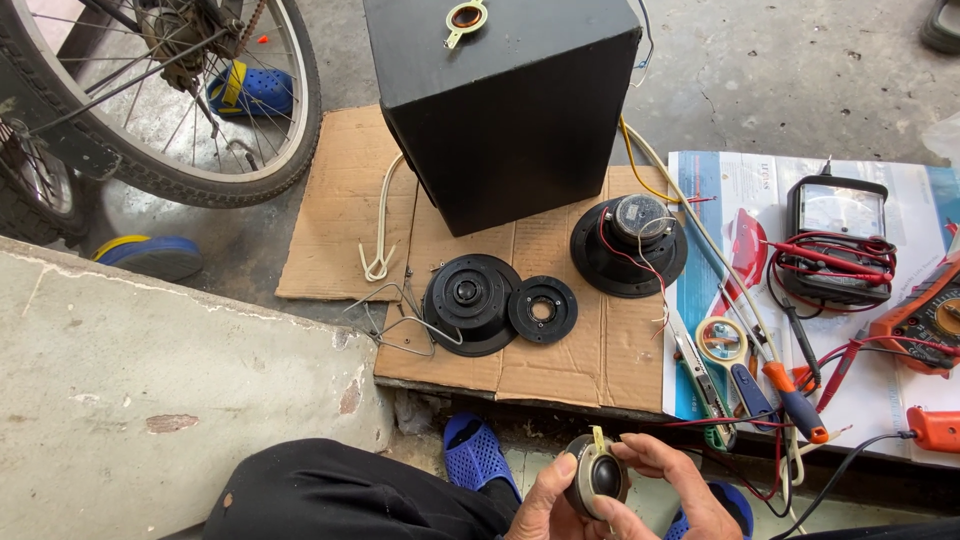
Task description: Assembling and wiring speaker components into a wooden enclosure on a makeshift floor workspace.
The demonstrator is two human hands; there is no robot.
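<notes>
Gripping round metal dome tweeter [598, 476], both hands [610, 495].

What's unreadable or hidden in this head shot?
- Small round speaker part: its back and sides are covered by the left hand and right hand.
- Both hands: cut off by the bottom edge.
- Orange meter: cut by the right edge; dial too small to read.
- Black speaker box: top cut off, inside not visible.
- Bicycle wheel: cut by the top and left edges.
</notes>
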